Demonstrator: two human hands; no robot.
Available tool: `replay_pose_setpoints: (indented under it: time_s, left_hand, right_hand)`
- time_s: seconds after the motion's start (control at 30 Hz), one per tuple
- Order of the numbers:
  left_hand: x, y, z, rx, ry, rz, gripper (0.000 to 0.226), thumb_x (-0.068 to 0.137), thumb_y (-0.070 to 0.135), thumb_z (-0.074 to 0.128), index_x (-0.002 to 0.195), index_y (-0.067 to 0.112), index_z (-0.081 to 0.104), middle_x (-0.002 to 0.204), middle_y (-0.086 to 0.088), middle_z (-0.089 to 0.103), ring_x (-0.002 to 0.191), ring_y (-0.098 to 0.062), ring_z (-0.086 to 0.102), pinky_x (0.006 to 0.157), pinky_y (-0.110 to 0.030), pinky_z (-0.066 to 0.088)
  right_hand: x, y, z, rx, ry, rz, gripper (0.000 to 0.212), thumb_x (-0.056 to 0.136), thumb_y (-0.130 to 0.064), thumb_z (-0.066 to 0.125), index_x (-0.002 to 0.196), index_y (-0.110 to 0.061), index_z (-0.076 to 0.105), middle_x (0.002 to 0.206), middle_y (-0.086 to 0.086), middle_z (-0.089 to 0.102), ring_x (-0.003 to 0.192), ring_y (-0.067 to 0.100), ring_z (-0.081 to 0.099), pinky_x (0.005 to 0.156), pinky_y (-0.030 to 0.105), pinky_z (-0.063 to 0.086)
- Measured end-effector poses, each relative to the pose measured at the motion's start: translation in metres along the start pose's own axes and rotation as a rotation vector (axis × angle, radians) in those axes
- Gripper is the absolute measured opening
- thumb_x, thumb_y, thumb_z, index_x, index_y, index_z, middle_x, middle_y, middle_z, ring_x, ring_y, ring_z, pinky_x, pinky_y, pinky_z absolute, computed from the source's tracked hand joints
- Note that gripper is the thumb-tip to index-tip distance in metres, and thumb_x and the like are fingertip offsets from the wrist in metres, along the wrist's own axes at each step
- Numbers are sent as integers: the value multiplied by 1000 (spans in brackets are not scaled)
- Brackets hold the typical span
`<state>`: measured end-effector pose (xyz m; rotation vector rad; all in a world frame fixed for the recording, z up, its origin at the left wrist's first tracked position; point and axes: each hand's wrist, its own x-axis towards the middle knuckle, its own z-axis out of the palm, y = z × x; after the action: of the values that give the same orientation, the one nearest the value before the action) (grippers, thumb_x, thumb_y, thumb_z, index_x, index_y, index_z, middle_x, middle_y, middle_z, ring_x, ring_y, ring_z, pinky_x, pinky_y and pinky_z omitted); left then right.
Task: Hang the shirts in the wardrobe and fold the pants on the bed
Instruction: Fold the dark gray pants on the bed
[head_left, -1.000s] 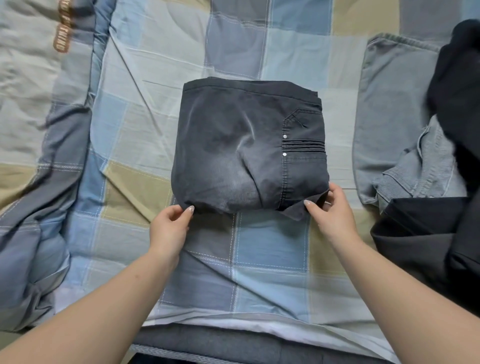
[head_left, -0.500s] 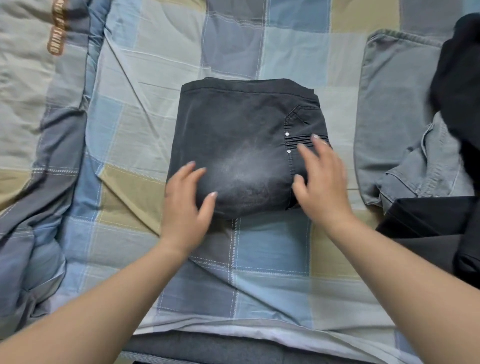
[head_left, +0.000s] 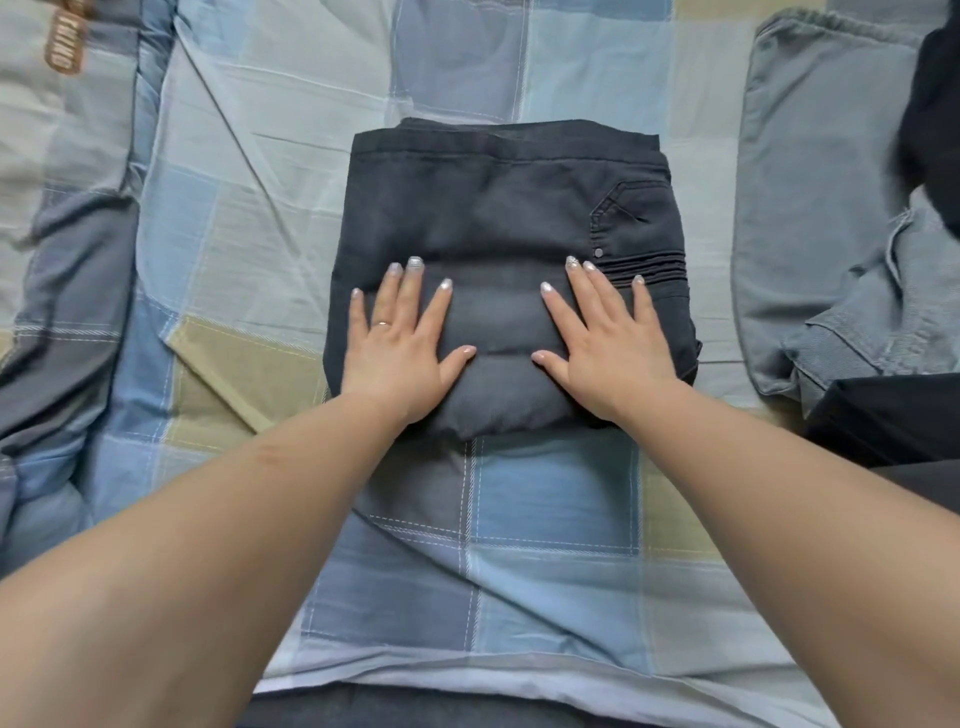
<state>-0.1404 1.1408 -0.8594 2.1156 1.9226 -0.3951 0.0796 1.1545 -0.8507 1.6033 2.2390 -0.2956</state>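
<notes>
— Pants, dark grey ones (head_left: 498, 208), folded into a squat bundle in the middle of the bed (head_left: 545, 493). Where are the hands?

— Both flat on the near half of the bundle. The left hand (head_left: 400, 348) presses the left side, the right hand (head_left: 613, 343) the right side, just below the ribbed pocket seam. Fingers straight and spread apart on each, gripping nothing.

— So the fold looks finished?

— I would judge so; this reads as a smoothing press. The cloth bulges between the two thumbs, though, and that is the risk.

— How so?

— Thick denim-like layers tend to spring. If the palms lift unevenly, the top layer may creep and the near edge may gape open.

— Anything close by that could interfere?

— Light blue jeans (head_left: 810, 208) lie to the right, apart from the bundle, with a black garment (head_left: 935, 104) at the far right and more dark cloth (head_left: 893, 415) nearer. Sliding the bundle rightward could snag or rumple those. A rumpled quilt (head_left: 62, 260) lies on the left.
</notes>
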Motion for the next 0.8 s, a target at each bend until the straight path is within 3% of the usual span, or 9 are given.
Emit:
replay_pose_setpoints:
  time_s: [0.1,0.17,0.23,0.33,0.4,0.47,0.53,0.63,0.8]
  left_hand:
    - [-6,-26,1,-93,-88,-225,81,88,72,23,152,30,-5,161,-7,-13,148,-26,-9,117,-52,6]
    - [-7,-40,-3,-160,-148,-284,86,87,73,28,152,29,-6,161,-10,-7,148,-27,-4,118,-51,8]
    - [-4,-50,-10,-315,-97,-268,92,85,67,45,153,24,1,160,-10,9,147,-29,10,118,-48,15]
    - [3,-60,-25,-747,80,-329,89,82,47,67,150,14,19,137,-2,48,129,-22,44,108,-35,33]
    - [11,-63,-34,-1018,79,-459,91,83,41,71,151,13,18,122,4,52,119,-15,51,102,-28,37]
    - [19,-63,-38,-1279,49,-562,94,81,43,72,152,14,18,130,0,51,124,-15,50,106,-28,36]
    - [20,-54,-39,-1460,-30,-556,86,78,42,75,146,14,32,137,-1,53,118,-14,57,100,-31,46]
    - [18,-34,-37,-1482,-129,-477,52,78,36,77,123,19,59,110,2,70,91,-10,69,72,-23,54]
    - [6,-23,-44,-1445,-66,-492,41,77,28,79,115,19,65,103,4,72,93,-12,68,78,-26,53]
  right_hand:
    - [-2,6,0,4,17,12,73,94,-61,22,153,-24,-1,160,4,-14,147,17,-12,117,52,-3]
    - [-5,12,-4,29,45,-23,73,94,-59,26,153,-24,1,160,5,-12,147,18,-10,117,50,-1]
    - [-7,20,-8,182,149,-26,75,93,-54,42,153,-21,11,161,9,-2,148,23,0,118,47,5]
    - [-4,40,-12,544,301,298,80,86,-54,53,148,-11,27,155,16,23,143,30,22,116,41,19]
    - [4,53,-13,876,229,597,72,83,-56,54,137,-9,41,141,13,46,130,29,42,104,35,35]
    - [11,58,-17,1166,118,726,55,82,-51,62,122,-14,56,123,4,61,112,24,58,91,29,44]
    - [16,58,-22,1387,65,716,38,82,-42,68,110,-18,64,109,0,68,96,19,64,84,29,51]
    - [14,48,-27,1569,-104,678,25,83,-30,71,105,-18,65,94,-1,68,80,13,64,64,25,50]
    - [-14,41,-32,1730,-274,648,11,85,-21,69,95,-17,66,82,-2,73,67,12,69,53,22,54]
